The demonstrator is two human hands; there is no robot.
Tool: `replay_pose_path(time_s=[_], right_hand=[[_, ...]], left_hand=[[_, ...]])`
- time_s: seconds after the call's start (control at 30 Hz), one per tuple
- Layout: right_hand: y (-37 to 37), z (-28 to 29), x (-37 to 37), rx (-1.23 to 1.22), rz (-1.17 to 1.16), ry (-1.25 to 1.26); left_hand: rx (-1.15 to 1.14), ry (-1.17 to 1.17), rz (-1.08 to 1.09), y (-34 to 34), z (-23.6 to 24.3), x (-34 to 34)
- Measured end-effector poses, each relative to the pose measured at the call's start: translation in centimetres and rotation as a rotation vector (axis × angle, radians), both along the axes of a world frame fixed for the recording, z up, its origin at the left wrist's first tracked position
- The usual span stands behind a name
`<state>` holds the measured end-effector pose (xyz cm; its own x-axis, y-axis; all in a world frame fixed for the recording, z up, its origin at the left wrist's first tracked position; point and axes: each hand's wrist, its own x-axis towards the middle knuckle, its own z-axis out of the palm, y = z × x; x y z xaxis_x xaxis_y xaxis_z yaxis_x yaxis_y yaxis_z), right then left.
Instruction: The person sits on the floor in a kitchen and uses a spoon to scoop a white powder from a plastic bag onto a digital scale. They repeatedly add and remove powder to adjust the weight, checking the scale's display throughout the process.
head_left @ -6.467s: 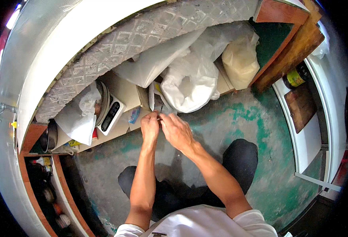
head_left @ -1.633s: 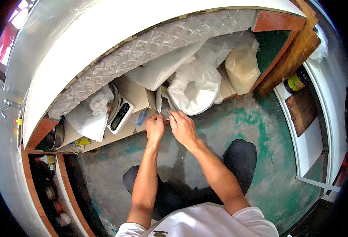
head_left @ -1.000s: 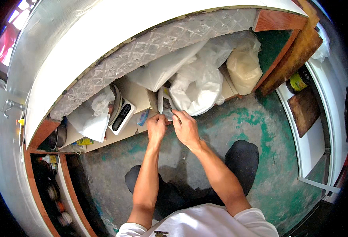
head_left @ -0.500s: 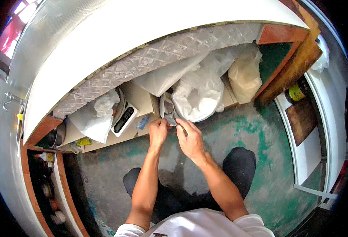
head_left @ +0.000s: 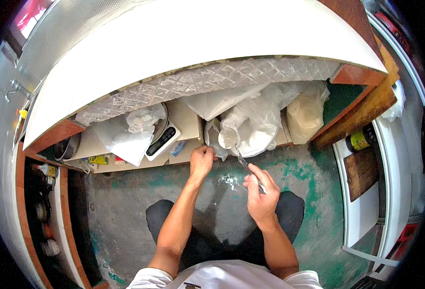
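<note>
My right hand [head_left: 263,197] is closed round the handle of a metal ladle [head_left: 242,163]. White powder fills the ladle's round bowl, which is between a small clear plastic bag [head_left: 213,136] and a large white plastic sack [head_left: 256,136]. The sack's mouth is open, with white contents inside. My left hand [head_left: 203,161] pinches the rim of the small bag at the shelf's front edge. Some white powder [head_left: 229,181] lies scattered on the floor below my hands.
A white digital scale [head_left: 163,143] with a dark panel stands left of the small bag, with white plastic [head_left: 126,139] beside it. A tied bag of cream-coloured contents [head_left: 305,118] sits at the right. The white countertop [head_left: 198,38] overhangs this low shelf.
My right hand has drawn back toward me and right, bringing the powder-filled ladle into view. White powder now shows on the floor. My left hand stays at the small bag.
</note>
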<state>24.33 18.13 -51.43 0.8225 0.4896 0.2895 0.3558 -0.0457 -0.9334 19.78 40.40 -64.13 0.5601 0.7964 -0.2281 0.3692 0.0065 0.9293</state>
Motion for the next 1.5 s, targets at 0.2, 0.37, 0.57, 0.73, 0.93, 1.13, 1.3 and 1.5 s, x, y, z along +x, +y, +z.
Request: replay_pose_path(time_s=[0.2,0.37,0.57,0.73,0.93,1.13,1.3,1.5], right_hand=[[0.2,3.5,-0.6,0.083,-0.013,0.012],[1.0,7.6,-1.6,0.172,-0.026,-0.038],[4.9,10.8,-3.5,0.3,0.069,-0.013],[9.7,11.1,-5.8,0.296,0.187,0.036],[15.3,9.0,-6.2,0.196,0.373,-0.165],[15.9,8.2,-5.0,0.067,0.478,-0.523],[16.0,9.0,-5.2,0.017,0.47,-0.62],[15.0,7.8,-4.7,0.126,0.397,-0.512]], left_hand=[[0.047,0.025,0.027,-0.1,0.3,-0.2],[0.085,0.038,0.001,-0.8,0.4,-0.3],[0.081,0.092,0.009,-1.6,2.5,-1.6],[0.099,0.05,-0.007,-2.4,2.7,-2.6],[0.117,0.007,-0.077,-1.8,0.3,-4.5],[0.15,0.049,0.019,-2.1,0.5,-5.7],[0.085,0.005,0.053,-1.9,1.1,-6.4],[0.003,0.047,0.081,-1.7,2.3,-7.7]])
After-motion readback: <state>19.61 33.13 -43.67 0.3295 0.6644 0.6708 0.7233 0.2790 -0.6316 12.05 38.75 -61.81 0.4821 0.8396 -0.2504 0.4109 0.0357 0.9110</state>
